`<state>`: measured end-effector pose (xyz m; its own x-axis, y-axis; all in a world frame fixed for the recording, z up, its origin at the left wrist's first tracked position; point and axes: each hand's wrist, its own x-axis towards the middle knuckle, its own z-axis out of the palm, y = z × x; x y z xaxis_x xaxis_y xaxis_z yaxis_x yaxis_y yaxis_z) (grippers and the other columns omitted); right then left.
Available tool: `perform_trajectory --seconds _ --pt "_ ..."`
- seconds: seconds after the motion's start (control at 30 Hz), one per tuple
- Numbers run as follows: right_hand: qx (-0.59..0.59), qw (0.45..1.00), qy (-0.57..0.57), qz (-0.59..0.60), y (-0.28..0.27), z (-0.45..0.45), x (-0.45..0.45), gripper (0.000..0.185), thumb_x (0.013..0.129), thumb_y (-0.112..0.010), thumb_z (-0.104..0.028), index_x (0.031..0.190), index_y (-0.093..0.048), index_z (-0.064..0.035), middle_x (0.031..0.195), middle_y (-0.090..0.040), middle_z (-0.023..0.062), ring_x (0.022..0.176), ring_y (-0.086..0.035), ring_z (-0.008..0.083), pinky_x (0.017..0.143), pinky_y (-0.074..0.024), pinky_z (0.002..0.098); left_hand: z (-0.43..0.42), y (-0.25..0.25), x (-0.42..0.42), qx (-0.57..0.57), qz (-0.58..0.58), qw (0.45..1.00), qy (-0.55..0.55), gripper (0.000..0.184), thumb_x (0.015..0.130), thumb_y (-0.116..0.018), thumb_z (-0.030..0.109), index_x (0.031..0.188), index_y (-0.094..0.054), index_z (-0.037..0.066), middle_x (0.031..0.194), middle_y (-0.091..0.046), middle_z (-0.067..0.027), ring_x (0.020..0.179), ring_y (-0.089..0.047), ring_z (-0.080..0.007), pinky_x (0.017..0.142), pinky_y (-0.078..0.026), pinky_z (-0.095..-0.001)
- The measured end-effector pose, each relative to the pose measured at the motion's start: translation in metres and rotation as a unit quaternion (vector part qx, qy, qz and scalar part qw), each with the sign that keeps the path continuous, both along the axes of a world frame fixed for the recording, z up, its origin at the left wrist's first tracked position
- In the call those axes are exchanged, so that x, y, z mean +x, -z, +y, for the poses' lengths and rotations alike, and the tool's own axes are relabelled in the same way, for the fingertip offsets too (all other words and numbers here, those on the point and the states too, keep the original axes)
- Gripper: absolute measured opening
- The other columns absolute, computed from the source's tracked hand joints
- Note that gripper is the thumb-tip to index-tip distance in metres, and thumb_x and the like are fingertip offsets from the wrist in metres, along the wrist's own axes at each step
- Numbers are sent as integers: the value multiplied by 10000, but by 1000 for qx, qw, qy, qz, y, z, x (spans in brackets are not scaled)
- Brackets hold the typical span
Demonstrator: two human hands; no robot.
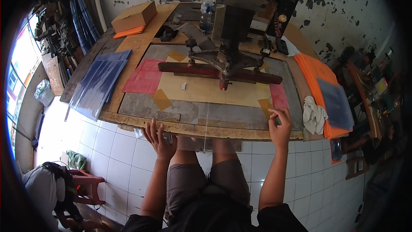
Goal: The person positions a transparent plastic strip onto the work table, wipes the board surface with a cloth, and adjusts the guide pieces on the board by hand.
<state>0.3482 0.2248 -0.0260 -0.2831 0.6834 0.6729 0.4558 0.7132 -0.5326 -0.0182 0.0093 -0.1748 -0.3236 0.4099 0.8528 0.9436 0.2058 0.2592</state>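
Observation:
My left hand (159,141) is at the front edge of the table (201,131), its fingers apart. Further right, my right hand (281,126) is raised over the same edge with thumb and forefinger pinched together; what they hold, if anything, is too faint to make out. A faint see-through sheet seems to hang between my hands, its borders unclear. Beyond them lies a yellow sheet (210,92) with pink sections (143,76) at both sides and tan tape pieces (162,99). A small white piece (183,86) rests on it, under a dark red press bar (249,76).
Clear blue-tinted sheets (101,81) lie at left, near a cardboard box (135,15). Orange sheets (309,73) and a white cloth (314,115) are at right. A bottle (207,13) stands beside the press column (236,17). A red stool (88,184) is lower left.

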Motion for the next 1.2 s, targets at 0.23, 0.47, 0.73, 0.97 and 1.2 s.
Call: perform_trajectory --seconds 0.23,0.47,0.73,0.97,1.2 --pt "-1 1000 -2 -1 0 0 -1 352 822 -653 168 1105 -759 -13 961 -635 93 839 -691 234 790 -561 363 -2 -1 0 0 -2 1000 4 698 862 -746 195 1501 -480 109 1656 -424 -251 1542 -339 -535 1272 -211 -736" --pt "1 1000 0 -4 1 1 0 350 821 -654 165 1107 -760 -8 947 -632 97 847 -690 241 794 -561 366 -1 0 0 -2 -5 1000 -1 704 843 -741 198 1493 -484 110 1657 -424 -251 1538 -343 -538 1275 -208 -734" --pt "1 1000 -3 -10 0 1 0 352 819 -656 164 1109 -762 -6 945 -631 95 853 -693 242 800 -562 366 0 1 0 4 -3 1000 1 717 836 -741 204 1498 -481 115 1659 -419 -246 1543 -338 -538 1277 -203 -737" --pt "1 1000 -5 -1 1 1 -1 313 853 -661 147 1106 -764 -5 964 -650 99 852 -698 240 807 -567 365 2 4 -1 11 -4 1000 4 730 843 -746 220 1512 -473 115 1662 -416 -246 1548 -335 -538 1279 -188 -740" --pt "-7 1000 -3 -17 -1 0 -2 168 943 -718 11 1100 -770 -20 1016 -686 105 935 -702 264 868 -556 399 -4 -7 4 -2 -15 1000 25 706 891 -756 192 1526 -457 118 1672 -412 -237 1568 -314 -520 1277 -191 -713"
